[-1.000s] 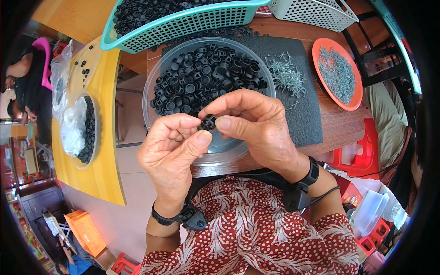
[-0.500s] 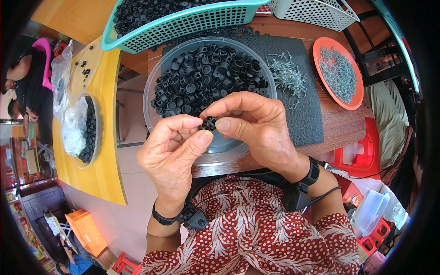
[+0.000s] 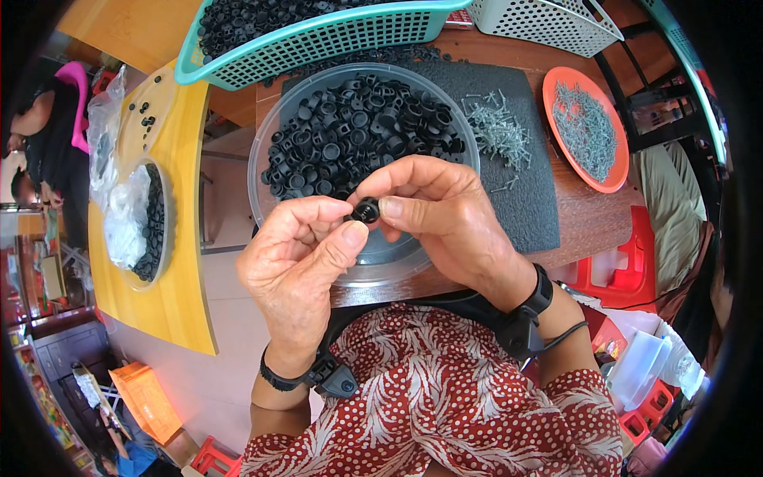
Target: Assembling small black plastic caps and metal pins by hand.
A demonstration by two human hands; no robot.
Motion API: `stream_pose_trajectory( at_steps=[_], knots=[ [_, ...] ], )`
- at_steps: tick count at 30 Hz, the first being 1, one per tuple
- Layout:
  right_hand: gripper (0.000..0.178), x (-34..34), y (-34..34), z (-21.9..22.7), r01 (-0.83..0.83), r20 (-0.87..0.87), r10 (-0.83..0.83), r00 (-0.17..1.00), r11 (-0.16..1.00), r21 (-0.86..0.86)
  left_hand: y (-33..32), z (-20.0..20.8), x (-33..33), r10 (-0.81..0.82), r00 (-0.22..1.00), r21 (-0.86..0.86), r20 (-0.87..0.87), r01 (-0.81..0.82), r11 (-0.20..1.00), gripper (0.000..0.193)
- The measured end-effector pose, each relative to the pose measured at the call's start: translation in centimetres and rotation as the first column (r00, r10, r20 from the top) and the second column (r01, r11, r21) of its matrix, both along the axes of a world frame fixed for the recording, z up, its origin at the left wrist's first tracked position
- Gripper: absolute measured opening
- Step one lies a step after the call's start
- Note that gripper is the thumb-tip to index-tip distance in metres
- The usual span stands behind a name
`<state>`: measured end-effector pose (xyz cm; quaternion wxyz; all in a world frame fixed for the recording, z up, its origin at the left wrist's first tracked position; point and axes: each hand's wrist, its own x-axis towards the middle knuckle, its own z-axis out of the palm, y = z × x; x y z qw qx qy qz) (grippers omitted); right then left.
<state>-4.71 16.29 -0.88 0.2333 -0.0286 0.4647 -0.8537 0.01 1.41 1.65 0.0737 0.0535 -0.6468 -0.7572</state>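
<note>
Holding black caps (image 3: 358, 135), clear bowl (image 3: 266, 143).

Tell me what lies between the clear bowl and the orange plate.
Head view: loose metal pins on the dark mat lie between bowl and plate.

black caps (image 3: 350, 135), teal basket (image 3: 318, 40), orange plate (image 3: 556, 87), yellow table (image 3: 187, 278)

Small round black plastic cap (image 3: 366, 211), slightly glossy; clear smooth plastic bowl (image 3: 266, 135); dark matt foam-like mat (image 3: 528, 199); thin grey metal pins (image 3: 497, 131); glossy orange plastic plate (image 3: 556, 87).
</note>
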Motion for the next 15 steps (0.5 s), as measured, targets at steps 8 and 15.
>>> stream_pose_trajectory(
  at_steps=[8, 15],
  knots=[
    [0.018, -0.25, -0.16, -0.37, 0.003, -0.017, -0.004, 1.0, 1.0, -0.012, -0.1, -0.01, -0.26, 0.049, 0.999, -0.094, 0.003, -0.049, 0.994, 0.016],
    [0.018, -0.11, -0.29, -0.77, 0.012, -0.02, -0.013, 1.0, 0.999, -0.036, -0.04, 0.19, -0.36, 0.039, 0.998, -0.092, 0.039, -0.035, 0.995, 0.014]
  ],
)
